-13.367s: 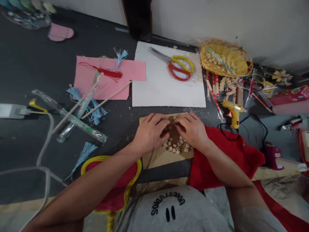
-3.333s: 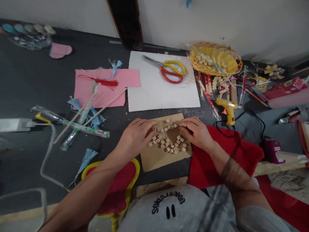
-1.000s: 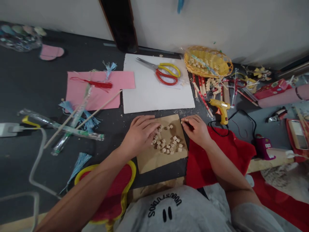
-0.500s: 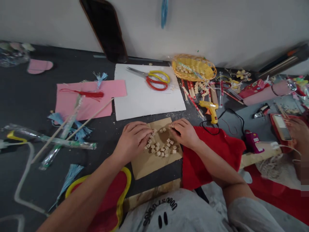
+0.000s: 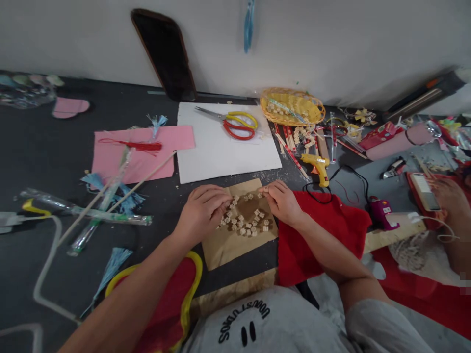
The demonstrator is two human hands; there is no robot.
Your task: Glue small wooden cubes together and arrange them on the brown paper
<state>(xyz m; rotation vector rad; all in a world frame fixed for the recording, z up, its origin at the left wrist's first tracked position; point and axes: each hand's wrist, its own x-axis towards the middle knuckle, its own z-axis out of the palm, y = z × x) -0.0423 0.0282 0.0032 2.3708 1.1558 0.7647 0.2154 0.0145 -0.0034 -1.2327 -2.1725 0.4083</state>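
Several small pale flower-shaped pieces (image 5: 253, 229) lie in a loose ring on a brown cardboard sheet (image 5: 221, 250). At the ring's left side is my left hand (image 5: 202, 208), its fingers bent and pressed together near the pieces; whatever is at the fingertips is too small to make out. Across from it, my right hand (image 5: 285, 201) pinches with thumb and forefinger at a tiny pale flower-shaped piece (image 5: 260, 194) by the sheet's upper right edge. Red cloth (image 5: 324, 225) lies under my right forearm.
Behind the cardboard, scissors (image 5: 239, 125) rest on a white board (image 5: 224, 162). A wicker basket (image 5: 294, 120) and a yellow glue gun (image 5: 318, 169) stand at right. Pink sheet (image 5: 143, 169), tassels and sticks lie left. Another person's hand (image 5: 447, 196) is by a phone (image 5: 425, 191).
The view has shifted slightly. The right thumb and forefinger look closer together at the piece; the left hand stays almost in place beside the ring.
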